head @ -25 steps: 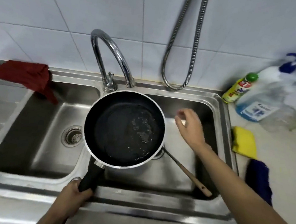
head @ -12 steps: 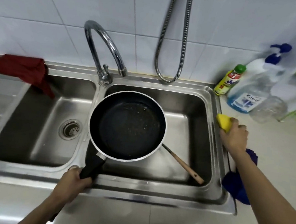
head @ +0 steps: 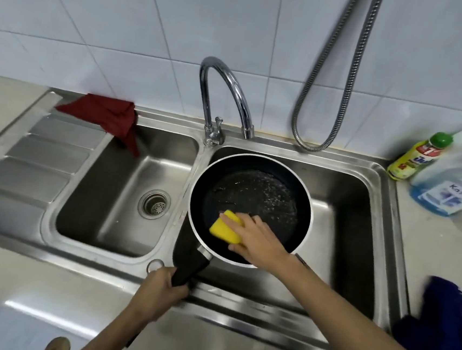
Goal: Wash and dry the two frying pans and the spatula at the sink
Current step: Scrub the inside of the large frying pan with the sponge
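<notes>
A black frying pan (head: 253,194) with a pale rim hangs level over the right sink basin (head: 355,215), wet droplets on its base. My left hand (head: 161,289) grips its black handle at the sink's front edge. My right hand (head: 257,238) presses a yellow sponge (head: 224,228) onto the pan's near inner side. Only a sliver of the spatula (head: 300,259) shows beside my right wrist; the rest is hidden under the pan and arm. No second pan is in view.
The chrome tap (head: 226,89) arches over the pan's far rim. Left basin with drain (head: 155,205), ribbed drainboard (head: 33,161), red cloth (head: 108,118) at its back corner. Soap bottle (head: 417,157), blue-liquid spray bottle (head: 454,185) and dark blue cloth (head: 440,333) on the right counter. Metal hose (head: 329,80) on the wall.
My right hand took the yellow sponge from the right counter and brought it left into the pan. The left hand kept hold of the pan's handle.
</notes>
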`<action>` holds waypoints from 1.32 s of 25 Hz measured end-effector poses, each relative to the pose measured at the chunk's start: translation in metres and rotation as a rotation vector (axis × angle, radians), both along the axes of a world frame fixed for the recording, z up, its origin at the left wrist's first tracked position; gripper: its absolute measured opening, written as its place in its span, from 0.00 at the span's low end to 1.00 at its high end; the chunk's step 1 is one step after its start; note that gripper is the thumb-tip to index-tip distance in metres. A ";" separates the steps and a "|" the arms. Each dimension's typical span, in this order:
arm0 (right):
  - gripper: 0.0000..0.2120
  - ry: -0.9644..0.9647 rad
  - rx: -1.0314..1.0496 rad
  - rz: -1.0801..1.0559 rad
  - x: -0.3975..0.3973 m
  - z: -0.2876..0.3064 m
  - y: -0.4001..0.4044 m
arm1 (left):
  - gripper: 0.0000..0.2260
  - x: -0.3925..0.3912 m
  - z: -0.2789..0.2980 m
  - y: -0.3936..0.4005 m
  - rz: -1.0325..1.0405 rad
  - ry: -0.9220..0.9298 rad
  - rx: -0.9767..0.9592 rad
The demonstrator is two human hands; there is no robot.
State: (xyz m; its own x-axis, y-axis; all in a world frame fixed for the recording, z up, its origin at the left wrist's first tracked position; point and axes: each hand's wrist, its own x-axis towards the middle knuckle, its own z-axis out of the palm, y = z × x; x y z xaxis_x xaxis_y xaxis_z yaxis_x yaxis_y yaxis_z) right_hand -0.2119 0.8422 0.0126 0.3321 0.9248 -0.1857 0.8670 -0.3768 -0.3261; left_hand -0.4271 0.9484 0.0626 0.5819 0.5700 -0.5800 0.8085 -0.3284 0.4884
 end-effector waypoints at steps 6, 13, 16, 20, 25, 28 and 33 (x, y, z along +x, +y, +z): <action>0.27 -0.439 0.082 -0.064 0.044 -0.011 0.053 | 0.14 0.011 0.022 -0.012 -0.012 -0.008 -0.015; 0.20 -0.405 -0.353 -0.284 0.082 0.023 -0.015 | 0.11 0.010 0.019 -0.014 0.067 0.017 -0.110; 0.26 -0.100 -0.331 -0.203 0.047 0.029 -0.029 | 0.11 0.018 0.019 -0.010 -0.006 0.045 -0.054; 0.26 0.067 -0.064 -0.129 0.011 0.009 0.024 | 0.13 0.025 0.022 -0.019 -0.128 0.090 0.017; 0.25 -0.243 -0.272 -0.257 0.076 -0.016 0.038 | 0.09 0.029 0.024 -0.028 -0.001 0.068 -0.054; 0.23 -0.160 -0.393 -0.328 0.098 -0.019 -0.007 | 0.06 0.023 0.024 -0.019 0.019 0.064 -0.071; 0.24 0.400 -0.208 -0.350 0.028 -0.008 -0.044 | 0.09 0.027 0.028 -0.002 -0.083 0.104 -0.031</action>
State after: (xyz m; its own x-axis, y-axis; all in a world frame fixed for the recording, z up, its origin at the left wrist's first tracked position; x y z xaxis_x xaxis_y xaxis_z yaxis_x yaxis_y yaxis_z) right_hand -0.1838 0.7985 0.0049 0.4784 0.7027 -0.5267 0.5029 -0.7109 -0.4917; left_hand -0.4005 0.9461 0.0905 0.5622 0.5030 -0.6564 0.8259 -0.3824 0.4143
